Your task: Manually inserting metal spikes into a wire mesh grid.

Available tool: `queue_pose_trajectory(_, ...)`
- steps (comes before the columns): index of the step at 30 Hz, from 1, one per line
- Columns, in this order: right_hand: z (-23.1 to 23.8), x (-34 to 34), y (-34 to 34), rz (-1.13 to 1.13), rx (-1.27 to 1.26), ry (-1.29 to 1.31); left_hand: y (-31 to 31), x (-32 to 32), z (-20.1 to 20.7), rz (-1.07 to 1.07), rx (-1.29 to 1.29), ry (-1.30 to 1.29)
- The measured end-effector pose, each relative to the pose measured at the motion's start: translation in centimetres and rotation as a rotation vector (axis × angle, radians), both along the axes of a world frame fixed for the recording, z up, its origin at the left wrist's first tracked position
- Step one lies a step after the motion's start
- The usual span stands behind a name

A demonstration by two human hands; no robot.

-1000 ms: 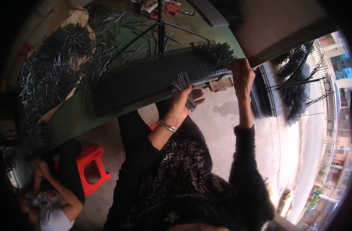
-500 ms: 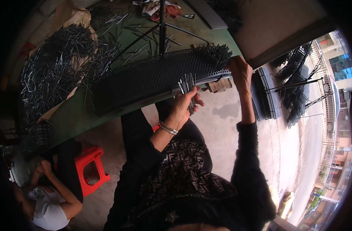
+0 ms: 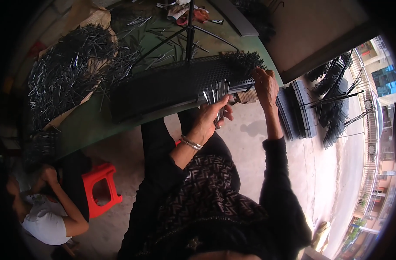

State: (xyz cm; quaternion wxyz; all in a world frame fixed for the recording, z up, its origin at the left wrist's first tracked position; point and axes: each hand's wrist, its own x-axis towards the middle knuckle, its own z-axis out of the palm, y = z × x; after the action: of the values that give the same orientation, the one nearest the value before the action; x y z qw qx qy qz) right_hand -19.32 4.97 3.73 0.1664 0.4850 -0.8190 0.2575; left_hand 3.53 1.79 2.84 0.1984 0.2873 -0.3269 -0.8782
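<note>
Hands — left point(image 3: 208, 119) gripping metal pins point(image 3: 217, 93)

A green table point(image 3: 89, 130) is seen at upper left, a red stool point(image 3: 100, 188) at lower left on the concrete floor point(image 3: 254, 147); daylight and buildings point(image 3: 382, 82) are seen at right.

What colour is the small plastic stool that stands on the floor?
The stool is red, seen best in the head view, at lower left.
</note>
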Motion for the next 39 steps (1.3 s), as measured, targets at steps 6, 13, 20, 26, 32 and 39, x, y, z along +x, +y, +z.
queue_pose_trajectory(6,3.5,5.1,1.0,0.489,0.196,-1.043,-0.1,0.3,-0.1,0.013,-0.032,-0.014)
queue_pose_trajectory(13,4.0,5.9,1.0,0.479,0.164,-1.052,-0.4,0.5,0.8,-0.022,-0.004,-0.001)
queue_pose_trajectory(20,4.0,5.6,0.5,0.488,0.212,-1.150,-0.9,0.8,0.4,-0.058,-0.059,0.014)
queue_pose_trajectory(26,4.0,4.8,-0.4,0.568,0.200,-1.198,-1.6,0.7,0.4,-0.041,-0.055,-0.039)
queue_pose_trajectory(32,3.7,3.1,-3.2,0.378,-0.244,-0.934,-2.5,0.4,-1.9,0.098,0.113,-0.050)
queue_pose_trajectory(39,1.0,1.8,-7.8,0.241,-0.301,-0.442,-2.1,-0.6,-4.2,0.161,0.239,0.095)
